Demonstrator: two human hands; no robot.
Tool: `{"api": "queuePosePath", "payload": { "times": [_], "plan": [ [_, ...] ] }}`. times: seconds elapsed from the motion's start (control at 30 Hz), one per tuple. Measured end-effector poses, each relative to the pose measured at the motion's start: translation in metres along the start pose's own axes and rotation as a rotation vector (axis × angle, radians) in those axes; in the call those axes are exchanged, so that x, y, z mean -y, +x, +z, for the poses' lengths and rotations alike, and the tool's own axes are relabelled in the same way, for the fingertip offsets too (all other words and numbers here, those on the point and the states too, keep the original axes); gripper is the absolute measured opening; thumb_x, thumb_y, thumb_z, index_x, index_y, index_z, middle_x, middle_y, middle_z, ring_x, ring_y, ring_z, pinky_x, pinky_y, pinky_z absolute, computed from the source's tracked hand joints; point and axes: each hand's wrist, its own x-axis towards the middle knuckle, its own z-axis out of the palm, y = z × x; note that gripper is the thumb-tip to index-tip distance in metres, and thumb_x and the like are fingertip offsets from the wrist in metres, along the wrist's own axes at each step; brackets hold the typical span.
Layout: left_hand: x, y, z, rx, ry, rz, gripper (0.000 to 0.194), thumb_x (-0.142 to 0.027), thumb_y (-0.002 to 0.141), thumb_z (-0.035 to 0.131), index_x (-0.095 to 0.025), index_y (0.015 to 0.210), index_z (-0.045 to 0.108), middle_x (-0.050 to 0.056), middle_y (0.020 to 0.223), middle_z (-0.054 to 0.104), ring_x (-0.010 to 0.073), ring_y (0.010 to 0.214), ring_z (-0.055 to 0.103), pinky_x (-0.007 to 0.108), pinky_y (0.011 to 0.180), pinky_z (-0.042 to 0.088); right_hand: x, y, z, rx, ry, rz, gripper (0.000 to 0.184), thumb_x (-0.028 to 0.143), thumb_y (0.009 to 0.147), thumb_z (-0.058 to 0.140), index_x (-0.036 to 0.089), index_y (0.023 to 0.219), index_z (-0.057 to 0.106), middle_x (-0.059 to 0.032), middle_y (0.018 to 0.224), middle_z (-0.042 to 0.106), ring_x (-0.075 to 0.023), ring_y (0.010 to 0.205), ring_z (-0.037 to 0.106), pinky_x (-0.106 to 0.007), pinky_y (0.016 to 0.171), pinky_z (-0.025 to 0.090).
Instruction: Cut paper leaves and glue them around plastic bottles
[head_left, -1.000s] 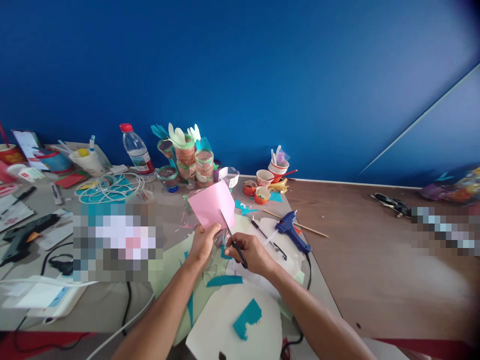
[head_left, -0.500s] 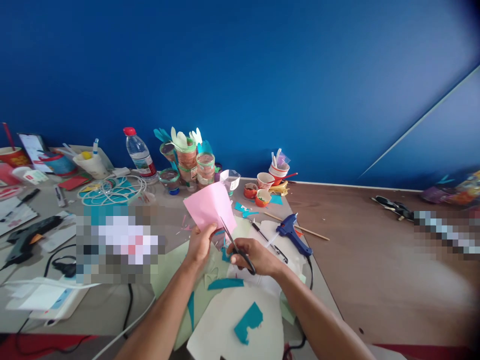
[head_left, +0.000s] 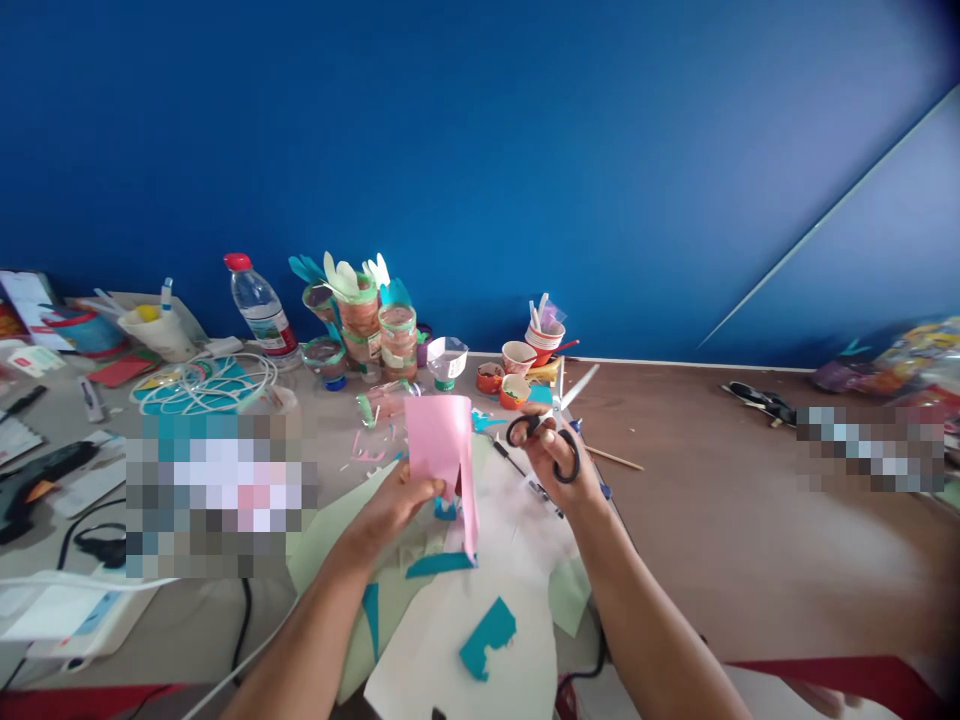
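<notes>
My left hand [head_left: 401, 500] pinches a pink sheet of paper [head_left: 435, 435] by its lower edge. A narrow pink strip [head_left: 469, 500], partly cut away, hangs down along the sheet's right side. To the right, apart from the paper, my right hand [head_left: 559, 455] is closed on a pair of scissors [head_left: 561, 400]; the blades are spread and point up, and the black handles loop around the fingers. Beneath the hands lie white paper [head_left: 517, 560], pale green paper [head_left: 326, 535] and teal scraps [head_left: 489, 636]. A black pen [head_left: 510, 458] rests beside my right hand.
Decorated jars [head_left: 397, 340] and a water bottle [head_left: 261, 310] stand along the blue wall. Paper cups [head_left: 517, 357] are right of them. On the left are a coiled white cable [head_left: 206, 385], a black glue gun [head_left: 45, 480] and a power strip [head_left: 90, 620].
The scissors have come out of the pink paper, moving right and up, and their blades are now spread. The sheet has turned more upright, with a cut strip hanging from it.
</notes>
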Motion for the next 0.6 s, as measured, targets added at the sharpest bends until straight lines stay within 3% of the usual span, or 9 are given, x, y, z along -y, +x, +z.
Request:
{"api": "queuePosePath", "payload": {
  "times": [0.1, 0.17, 0.27, 0.43, 0.6],
  "plan": [
    [-0.001, -0.002, -0.001, 0.160, 0.078, -0.088, 0.012, -0.029, 0.061, 0.073, -0.017, 0.062, 0.070, 0.008, 0.062, 0.066, 0.0181, 0.059, 0.059, 0.031, 0.061, 0.047, 0.003, 0.001, 0.001, -0.047, -0.024, -0.075, 0.051, 0.052, 0.072, 0.068, 0.024, 0.112, 0.054, -0.0061, 0.094, 0.060, -0.0209, 0.087, 0.056, -0.034, 0.080, 0.045],
    [-0.005, -0.003, 0.004, 0.228, 0.103, -0.169, 0.014, -0.028, 0.059, 0.076, -0.017, 0.067, 0.072, 0.009, 0.066, 0.068, 0.0183, 0.060, 0.060, 0.030, 0.062, 0.048, 0.005, -0.002, 0.004, 0.013, -0.068, 0.003, 0.054, 0.051, 0.070, 0.070, 0.025, 0.115, 0.054, -0.0061, 0.099, 0.061, -0.0207, 0.087, 0.057, -0.033, 0.076, 0.045],
    [-0.010, -0.004, 0.012, 0.284, 0.126, -0.246, 0.022, -0.026, 0.057, 0.078, -0.016, 0.076, 0.074, 0.012, 0.076, 0.070, 0.0225, 0.068, 0.064, 0.034, 0.066, 0.051, 0.008, -0.007, 0.010, 0.128, -0.171, 0.186, 0.051, 0.048, 0.066, 0.074, 0.022, 0.107, 0.058, -0.0039, 0.091, 0.060, -0.0170, 0.075, 0.054, -0.027, 0.063, 0.042],
    [-0.007, 0.000, 0.013, 0.164, 0.126, -0.233, 0.020, -0.027, 0.061, 0.079, -0.015, 0.075, 0.074, 0.012, 0.077, 0.071, 0.0217, 0.069, 0.064, 0.033, 0.067, 0.052, 0.012, -0.008, 0.012, 0.161, -0.152, 0.228, 0.043, 0.049, 0.064, 0.075, 0.018, 0.090, 0.061, -0.0011, 0.078, 0.056, -0.0134, 0.065, 0.048, -0.025, 0.057, 0.038],
    [-0.007, 0.006, 0.009, -0.056, -0.176, -0.140, 0.025, -0.029, 0.057, 0.081, -0.014, 0.075, 0.071, 0.007, 0.069, 0.070, 0.0176, 0.061, 0.064, 0.029, 0.062, 0.051, 0.008, -0.006, 0.012, 0.101, -0.201, 0.179, 0.038, 0.047, 0.067, 0.074, 0.019, 0.089, 0.061, -0.0011, 0.076, 0.056, -0.0130, 0.066, 0.048, -0.024, 0.057, 0.039]
  ]
}}
